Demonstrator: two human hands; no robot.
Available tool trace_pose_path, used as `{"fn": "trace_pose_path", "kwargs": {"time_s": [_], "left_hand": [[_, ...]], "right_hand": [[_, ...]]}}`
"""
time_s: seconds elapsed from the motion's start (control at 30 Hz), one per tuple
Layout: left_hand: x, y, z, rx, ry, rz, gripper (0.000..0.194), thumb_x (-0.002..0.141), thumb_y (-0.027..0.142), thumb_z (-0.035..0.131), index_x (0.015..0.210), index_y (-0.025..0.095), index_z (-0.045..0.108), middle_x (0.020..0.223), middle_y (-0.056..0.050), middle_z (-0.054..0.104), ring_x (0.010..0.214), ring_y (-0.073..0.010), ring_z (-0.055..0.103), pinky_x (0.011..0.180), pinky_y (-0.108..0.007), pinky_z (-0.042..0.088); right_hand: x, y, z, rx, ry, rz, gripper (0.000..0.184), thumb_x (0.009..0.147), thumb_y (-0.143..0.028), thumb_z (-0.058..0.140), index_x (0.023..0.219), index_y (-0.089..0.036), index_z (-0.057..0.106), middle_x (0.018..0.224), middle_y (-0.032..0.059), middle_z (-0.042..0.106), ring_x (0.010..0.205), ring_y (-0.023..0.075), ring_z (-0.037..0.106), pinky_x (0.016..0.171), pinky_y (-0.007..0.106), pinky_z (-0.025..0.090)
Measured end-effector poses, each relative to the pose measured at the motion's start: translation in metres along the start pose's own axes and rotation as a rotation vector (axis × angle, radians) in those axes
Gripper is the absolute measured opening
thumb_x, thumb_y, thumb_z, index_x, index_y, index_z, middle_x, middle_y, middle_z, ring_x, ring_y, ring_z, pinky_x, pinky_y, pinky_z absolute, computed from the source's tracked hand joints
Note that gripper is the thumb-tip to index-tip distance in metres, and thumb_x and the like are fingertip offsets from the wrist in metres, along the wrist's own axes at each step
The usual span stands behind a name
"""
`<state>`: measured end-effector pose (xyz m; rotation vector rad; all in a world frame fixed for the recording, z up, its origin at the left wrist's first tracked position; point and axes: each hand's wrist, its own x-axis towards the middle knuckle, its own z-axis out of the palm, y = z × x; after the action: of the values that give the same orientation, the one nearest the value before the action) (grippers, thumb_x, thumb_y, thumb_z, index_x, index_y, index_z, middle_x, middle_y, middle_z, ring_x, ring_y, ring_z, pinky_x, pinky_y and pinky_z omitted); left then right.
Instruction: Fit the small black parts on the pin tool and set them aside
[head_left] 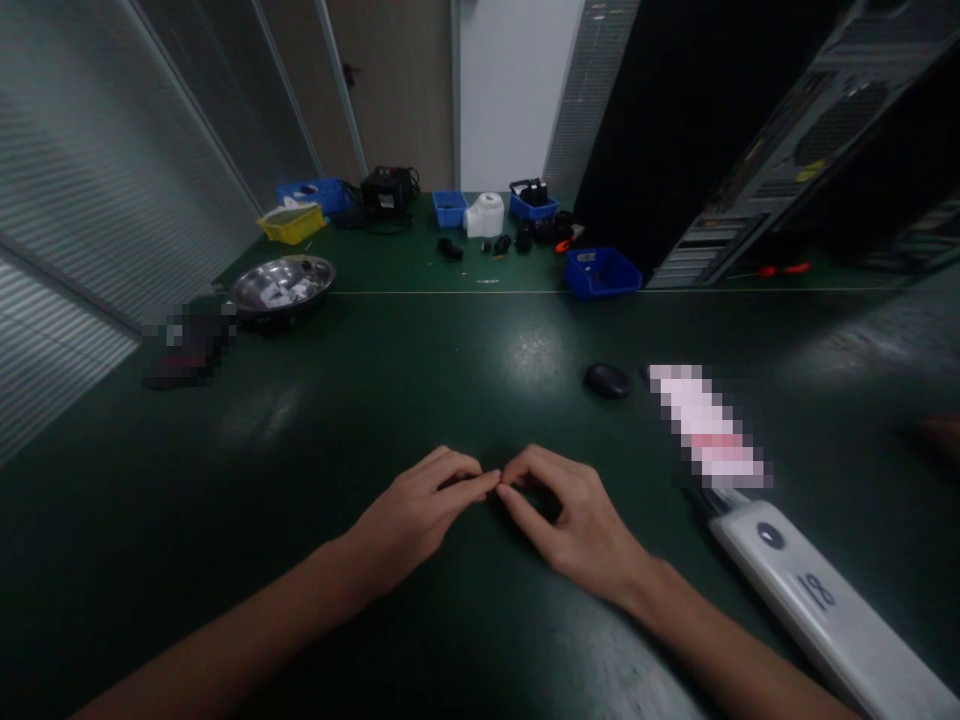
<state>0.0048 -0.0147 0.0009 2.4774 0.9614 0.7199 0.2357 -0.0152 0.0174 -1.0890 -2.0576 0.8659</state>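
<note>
My left hand [421, 512] and my right hand [574, 512] meet at their fingertips, low over the dark green tabletop [390, 400]. The thumb and index finger of the right hand form a pinch, with a gap inside the loop of the fingers. On the left, the fingers are closed together and their tips touch those of the right. Anything between the tips is too small or hidden to make out. Nearest to the right hand lies a black computer mouse [607, 380]. Beyond it is a phone-like, blurred-out object [705, 425].
A white device marked 18 [817, 590] lies at the right. At left stand a metal bowl [283, 285] with pale pieces and a yellow bin [292, 223]. Along the back are a blue bin [604, 275], a white housing [485, 215] and black parts. Computer towers [750, 170] rise at the right.
</note>
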Motion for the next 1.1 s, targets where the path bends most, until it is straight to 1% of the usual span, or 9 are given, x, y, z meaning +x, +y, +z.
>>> {"fn": "trace_pose_path", "kwargs": {"time_s": [0.1, 0.23, 0.33, 0.43, 0.67, 0.8, 0.9, 1.0, 1.1], "left_hand": [[-0.001, -0.002, 0.001, -0.067, 0.035, -0.020, 0.048, 0.096, 0.008, 0.052, 0.138, 0.030, 0.055, 0.117, -0.003, 0.064, 0.106, -0.0107, 0.060, 0.090, -0.024, 0.056], [-0.003, -0.003, 0.001, -0.048, 0.009, -0.028, 0.054, 0.096, 0.005, 0.048, 0.143, 0.032, 0.051, 0.121, -0.003, 0.062, 0.109, -0.0109, 0.058, 0.092, -0.024, 0.055], [-0.004, -0.004, 0.000, 0.019, -0.007, -0.036, 0.059, 0.096, 0.002, 0.045, 0.147, 0.030, 0.045, 0.124, -0.005, 0.061, 0.111, -0.0122, 0.057, 0.094, -0.027, 0.055], [-0.002, -0.007, -0.002, -0.008, -0.005, -0.092, 0.053, 0.098, 0.008, 0.045, 0.146, 0.031, 0.047, 0.121, -0.004, 0.061, 0.110, -0.0120, 0.057, 0.094, -0.028, 0.055], [0.001, -0.008, -0.003, -0.193, -0.060, -0.171, 0.041, 0.102, 0.019, 0.043, 0.139, 0.032, 0.055, 0.120, -0.003, 0.062, 0.111, -0.0112, 0.056, 0.095, -0.028, 0.050], [0.004, -0.009, -0.008, -0.371, -0.085, -0.229, 0.034, 0.102, 0.026, 0.046, 0.131, 0.031, 0.063, 0.114, -0.002, 0.064, 0.105, -0.0100, 0.059, 0.091, -0.025, 0.048], [0.007, -0.011, -0.014, -0.476, -0.125, -0.273, 0.029, 0.102, 0.029, 0.048, 0.121, 0.028, 0.069, 0.107, -0.002, 0.065, 0.099, -0.0097, 0.061, 0.087, -0.024, 0.048], [0.007, -0.011, -0.016, -0.534, -0.128, -0.268, 0.027, 0.101, 0.030, 0.050, 0.118, 0.028, 0.071, 0.104, -0.002, 0.066, 0.098, -0.0099, 0.062, 0.086, -0.023, 0.048], [0.005, -0.010, -0.015, -0.574, -0.095, -0.247, 0.028, 0.101, 0.028, 0.051, 0.121, 0.029, 0.070, 0.106, -0.002, 0.066, 0.094, -0.0091, 0.062, 0.083, -0.022, 0.049]], "right_hand": [[0.001, -0.002, -0.001, 0.046, 0.008, 0.075, 0.015, 0.099, -0.032, 0.057, 0.091, -0.021, 0.063, 0.080, -0.0002, 0.062, 0.071, 0.0141, 0.059, 0.065, 0.027, 0.045], [0.002, -0.002, -0.001, 0.073, -0.001, 0.118, 0.017, 0.100, -0.033, 0.057, 0.090, -0.021, 0.062, 0.079, -0.0012, 0.061, 0.071, 0.0135, 0.058, 0.064, 0.027, 0.044], [0.002, 0.000, -0.003, -0.003, 0.005, 0.066, 0.014, 0.100, -0.030, 0.056, 0.092, -0.021, 0.062, 0.084, 0.0001, 0.063, 0.074, 0.0137, 0.059, 0.068, 0.028, 0.045], [0.001, 0.002, -0.005, -0.094, -0.007, 0.001, 0.011, 0.100, -0.027, 0.054, 0.096, -0.020, 0.062, 0.090, 0.0019, 0.063, 0.078, 0.0143, 0.060, 0.069, 0.028, 0.045], [-0.003, 0.006, -0.005, -0.242, -0.067, -0.058, 0.013, 0.102, -0.028, 0.051, 0.101, -0.021, 0.062, 0.092, 0.0025, 0.062, 0.075, 0.0138, 0.059, 0.064, 0.028, 0.043], [-0.006, 0.002, -0.004, -0.417, -0.081, -0.168, 0.017, 0.105, -0.027, 0.048, 0.101, -0.020, 0.063, 0.093, 0.0029, 0.064, 0.077, 0.0138, 0.062, 0.061, 0.028, 0.040], [-0.009, 0.000, -0.003, -0.489, -0.058, -0.281, 0.019, 0.105, -0.024, 0.047, 0.098, -0.019, 0.064, 0.088, 0.0023, 0.064, 0.073, 0.0135, 0.062, 0.059, 0.030, 0.038], [-0.010, 0.000, -0.002, -0.431, -0.036, -0.292, 0.016, 0.104, -0.022, 0.050, 0.100, -0.019, 0.064, 0.088, 0.0026, 0.065, 0.074, 0.0135, 0.062, 0.059, 0.029, 0.039], [-0.010, 0.001, 0.002, -0.233, 0.005, -0.224, 0.010, 0.102, -0.023, 0.054, 0.102, -0.020, 0.064, 0.090, 0.0027, 0.065, 0.076, 0.0131, 0.062, 0.062, 0.027, 0.043]]}}
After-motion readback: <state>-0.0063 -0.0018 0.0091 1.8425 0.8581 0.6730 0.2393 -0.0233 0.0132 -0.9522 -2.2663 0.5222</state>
